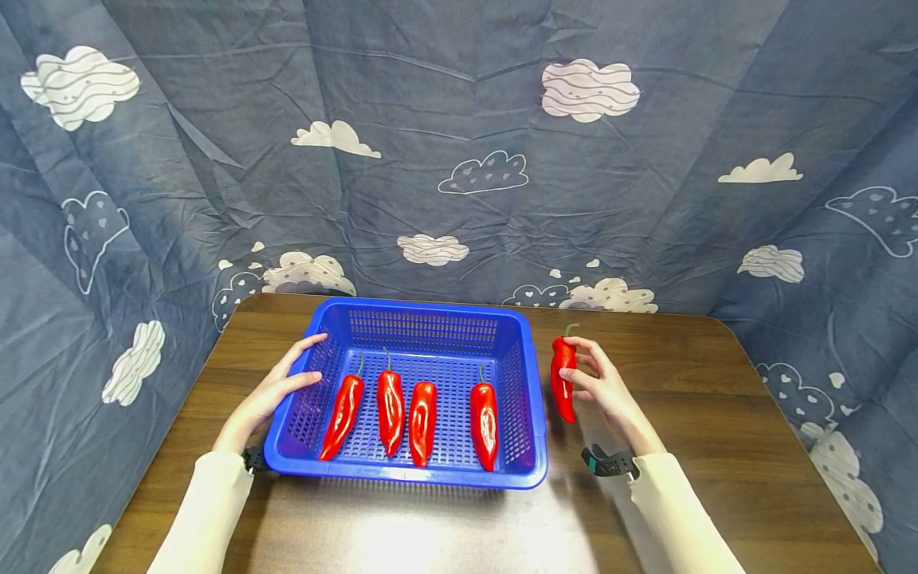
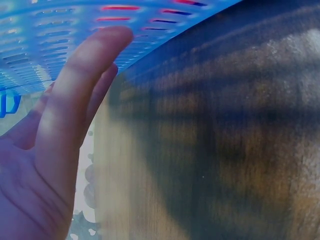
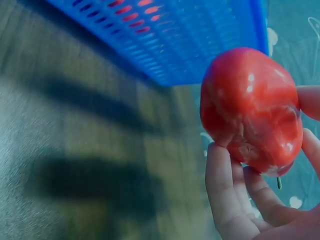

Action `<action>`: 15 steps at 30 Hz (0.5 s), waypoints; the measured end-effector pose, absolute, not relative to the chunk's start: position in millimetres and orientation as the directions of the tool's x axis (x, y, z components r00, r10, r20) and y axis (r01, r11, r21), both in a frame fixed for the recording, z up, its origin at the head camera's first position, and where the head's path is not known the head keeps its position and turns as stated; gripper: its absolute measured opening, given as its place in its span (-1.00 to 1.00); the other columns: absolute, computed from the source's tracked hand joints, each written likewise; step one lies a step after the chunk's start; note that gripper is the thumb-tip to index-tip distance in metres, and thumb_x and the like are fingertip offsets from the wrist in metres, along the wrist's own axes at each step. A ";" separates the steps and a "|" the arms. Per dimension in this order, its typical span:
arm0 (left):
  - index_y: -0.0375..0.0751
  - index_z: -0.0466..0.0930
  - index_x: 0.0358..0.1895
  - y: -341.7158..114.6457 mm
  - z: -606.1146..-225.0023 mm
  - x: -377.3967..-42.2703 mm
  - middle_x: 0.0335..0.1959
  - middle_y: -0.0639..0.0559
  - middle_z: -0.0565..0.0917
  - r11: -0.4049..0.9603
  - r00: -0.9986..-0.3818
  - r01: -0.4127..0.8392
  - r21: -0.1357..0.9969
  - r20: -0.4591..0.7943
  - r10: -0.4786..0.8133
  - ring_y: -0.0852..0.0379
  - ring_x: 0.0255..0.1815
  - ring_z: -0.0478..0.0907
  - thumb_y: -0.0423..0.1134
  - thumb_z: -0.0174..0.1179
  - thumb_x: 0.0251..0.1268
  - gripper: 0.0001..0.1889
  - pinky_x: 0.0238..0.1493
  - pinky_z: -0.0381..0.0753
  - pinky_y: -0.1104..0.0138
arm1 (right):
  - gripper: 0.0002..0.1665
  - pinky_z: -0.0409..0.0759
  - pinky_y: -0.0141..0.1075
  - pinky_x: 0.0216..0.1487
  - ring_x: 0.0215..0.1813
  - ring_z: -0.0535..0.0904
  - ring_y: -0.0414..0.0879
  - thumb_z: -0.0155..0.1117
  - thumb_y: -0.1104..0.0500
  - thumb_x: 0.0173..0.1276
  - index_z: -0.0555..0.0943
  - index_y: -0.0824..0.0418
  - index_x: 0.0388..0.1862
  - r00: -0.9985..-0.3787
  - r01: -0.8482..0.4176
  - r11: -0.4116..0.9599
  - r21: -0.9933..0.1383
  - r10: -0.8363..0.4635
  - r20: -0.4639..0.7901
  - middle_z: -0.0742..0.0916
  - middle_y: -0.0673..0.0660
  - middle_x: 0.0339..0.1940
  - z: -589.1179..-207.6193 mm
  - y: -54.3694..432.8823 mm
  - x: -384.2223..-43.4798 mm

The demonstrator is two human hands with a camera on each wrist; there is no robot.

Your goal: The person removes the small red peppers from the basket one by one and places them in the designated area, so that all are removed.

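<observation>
In the head view, the blue slotted basket holds several long red peppers laid side by side, some with green stems. My left hand rests at its left side, thumb and index finger stretched over the rim. The left wrist view shows these fingers nearly straight near the slotted wall. To the right of the basket, my right hand holds another red pepper between thumb and fingers, stem pointing away. Its blunt end faces the camera in the right wrist view, apart from the basket.
A brown wooden table extends under the basket and to its right. Behind it hangs a dark blue curtain with cloud prints. A black wristband sits on the right wrist, and light sleeves cover both forearms.
</observation>
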State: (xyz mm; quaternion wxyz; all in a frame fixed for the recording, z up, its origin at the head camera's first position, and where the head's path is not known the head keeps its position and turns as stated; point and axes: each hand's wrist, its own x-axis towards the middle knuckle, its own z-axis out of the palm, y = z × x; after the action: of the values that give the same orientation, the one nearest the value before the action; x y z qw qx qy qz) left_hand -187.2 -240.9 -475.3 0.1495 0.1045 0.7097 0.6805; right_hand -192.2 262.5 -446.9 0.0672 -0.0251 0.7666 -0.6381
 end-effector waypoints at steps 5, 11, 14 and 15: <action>0.02 0.00 0.49 -240.8 -475.2 -187.4 0.41 -0.32 0.02 0.042 -0.933 -0.055 0.998 -0.066 0.352 -0.31 0.18 0.28 -0.31 0.00 0.41 -0.36 -0.06 0.54 0.07 | -0.37 0.60 -0.06 -0.20 -0.15 0.56 -0.17 0.16 0.34 0.34 0.23 0.24 0.36 -0.989 0.049 0.204 -0.978 -0.126 -0.076 0.39 0.45 0.19 -457.8 267.3 -193.6; 0.02 0.00 0.49 -240.8 -475.3 -187.5 0.41 -0.33 0.02 0.042 -0.933 -0.052 0.998 -0.063 0.356 -0.31 0.18 0.29 -0.31 -0.01 0.42 -0.37 -0.06 0.55 0.07 | -0.36 0.62 -0.05 -0.25 -0.17 0.55 -0.16 0.13 0.39 0.33 0.21 0.30 0.37 -0.989 0.052 0.193 -0.980 -0.123 -0.077 0.36 0.46 0.18 -468.2 270.2 -195.3; 0.03 0.00 0.49 -240.9 -475.5 -187.3 0.41 -0.33 0.02 0.040 -0.932 -0.052 0.998 -0.063 0.357 -0.32 0.18 0.29 -0.32 -0.02 0.42 -0.37 -0.06 0.54 0.06 | -0.36 0.63 -0.10 -0.29 -0.18 0.56 -0.14 0.12 0.40 0.33 0.21 0.31 0.37 -0.990 0.060 0.196 -0.979 -0.116 -0.084 0.35 0.47 0.19 -471.4 270.6 -194.6; 0.03 0.00 0.49 -240.9 -475.5 -187.3 0.41 -0.33 0.02 0.040 -0.932 -0.052 0.998 -0.063 0.357 -0.33 0.18 0.29 -0.31 -0.02 0.42 -0.37 -0.06 0.54 0.06 | -0.36 0.63 -0.12 -0.30 -0.18 0.56 -0.14 0.13 0.40 0.33 0.21 0.31 0.38 -0.990 0.062 0.199 -0.978 -0.113 -0.086 0.35 0.47 0.19 -472.4 270.6 -194.3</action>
State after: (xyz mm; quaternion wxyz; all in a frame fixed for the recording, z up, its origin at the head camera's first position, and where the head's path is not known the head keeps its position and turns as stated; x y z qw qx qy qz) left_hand -187.3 -240.9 -475.5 0.1493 0.1079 0.7054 0.6845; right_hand -194.3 270.6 -472.4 0.0690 -0.0164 0.7711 -0.6328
